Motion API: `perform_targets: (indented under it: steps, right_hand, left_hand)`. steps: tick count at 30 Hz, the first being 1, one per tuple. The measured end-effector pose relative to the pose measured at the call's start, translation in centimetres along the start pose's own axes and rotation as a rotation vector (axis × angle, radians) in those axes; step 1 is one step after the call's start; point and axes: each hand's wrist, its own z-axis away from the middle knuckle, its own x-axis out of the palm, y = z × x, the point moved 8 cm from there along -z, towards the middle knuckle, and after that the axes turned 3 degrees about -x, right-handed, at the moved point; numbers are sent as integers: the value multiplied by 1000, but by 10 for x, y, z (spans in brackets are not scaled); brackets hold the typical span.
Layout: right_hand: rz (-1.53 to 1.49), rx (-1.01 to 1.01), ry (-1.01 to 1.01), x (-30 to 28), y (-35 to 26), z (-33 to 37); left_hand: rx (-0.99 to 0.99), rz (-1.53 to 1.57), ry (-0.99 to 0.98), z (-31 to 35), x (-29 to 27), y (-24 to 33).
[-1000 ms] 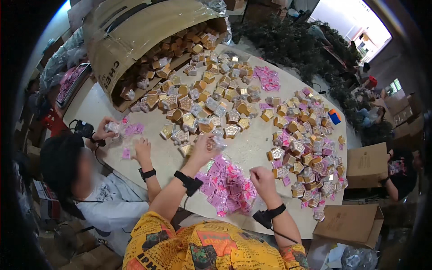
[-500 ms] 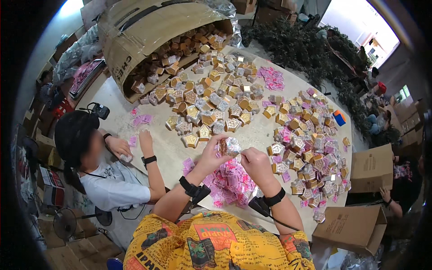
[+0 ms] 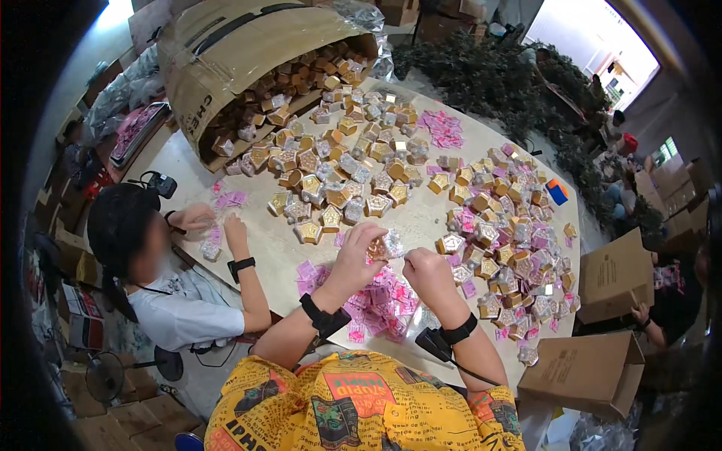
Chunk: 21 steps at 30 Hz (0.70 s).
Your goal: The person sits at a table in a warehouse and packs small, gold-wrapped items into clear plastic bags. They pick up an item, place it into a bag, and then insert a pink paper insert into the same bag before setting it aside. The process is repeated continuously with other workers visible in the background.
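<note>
1. The left hand [image 3: 356, 254] has its fingers clamped on a small clear-wrapped box [image 3: 392, 245], held up over the table [image 3: 259, 259].
2. The right hand [image 3: 429, 272] is just beside that box, its fingers curled together; whether they pinch anything, I cannot tell.
3. Below the hands lies a pile of pink packets [image 3: 382, 304].
4. Beyond them, gold boxes [image 3: 331, 184] spread out from a big tipped carton [image 3: 263, 41].
5. To the right, more gold boxes lie mixed with pink packets, near an orange and blue object [image 3: 556, 192].
6. At the left, a co-worker [image 3: 169, 304] has both hands over the table, near other pink packets.
</note>
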Motion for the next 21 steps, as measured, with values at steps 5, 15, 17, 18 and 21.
perform_targets:
  steps: [5,15,17,18,21]
  right_hand:
    - [-15,62,-44,3,12,4]
    - [6,50,-13,-10,19,8]
    - [-49,24,30,-9,28,10]
    - [-216,132,-23,-6,41,14]
    - [-731,458,-190,8,65,30]
  left_hand:
    - [5,-74,-7,2,7,10]
    - [86,-178,-70,-6,26,25]
    - [48,-111,-56,-6,28,19]
    - [29,-77,-50,-7,29,16]
    - [-51,22,-93,-3,34,8]
